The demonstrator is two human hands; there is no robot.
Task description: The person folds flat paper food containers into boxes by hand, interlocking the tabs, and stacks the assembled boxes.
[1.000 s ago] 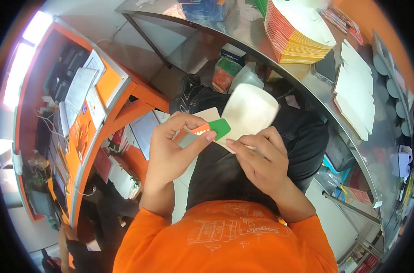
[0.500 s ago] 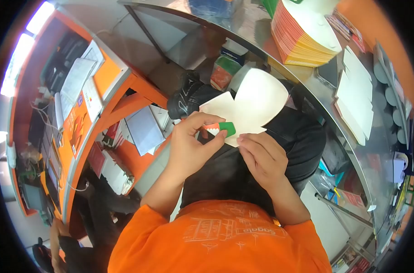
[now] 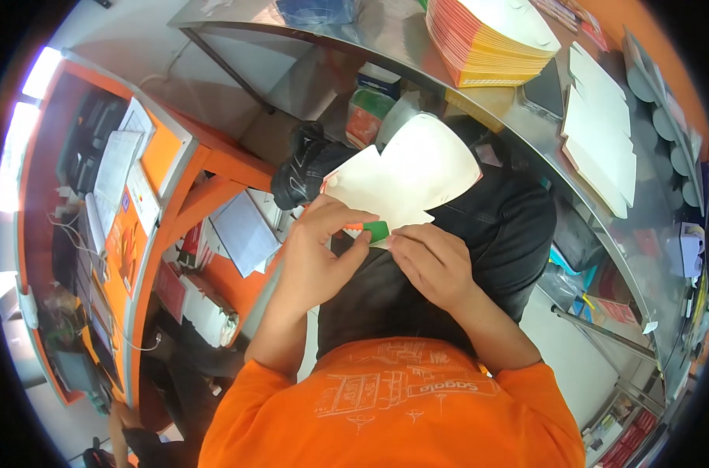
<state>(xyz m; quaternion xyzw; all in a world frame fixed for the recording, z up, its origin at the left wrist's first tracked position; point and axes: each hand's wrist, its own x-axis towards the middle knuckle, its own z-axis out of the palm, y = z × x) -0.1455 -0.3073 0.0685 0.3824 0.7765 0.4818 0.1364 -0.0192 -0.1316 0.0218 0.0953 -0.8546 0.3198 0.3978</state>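
A partly folded cardboard food box (image 3: 424, 164), white inside, rests across my lap with its rounded panel pointing away from me. My left hand (image 3: 319, 253) is closed on the near left side of the box, thumb and fingers pinching a small flap (image 3: 377, 232) that shows green and orange printing. Just right of it, my right hand (image 3: 436, 261) pinches the box's near edge, fingertips beside the green part. Under the fingers, the cardboard's folds are hidden.
On the metal table (image 3: 518, 129) stand a stack of nested boxes (image 3: 487, 47) with red and yellow sides, and flat white cardboard blanks (image 3: 600, 132). An orange desk (image 3: 171, 156) with papers is at left. Another person's arm (image 3: 120, 421) shows at lower left.
My right hand has shifted left toward the green flap, so my hands are closer together. The box has turned slightly. The whole view has shifted a little as well.
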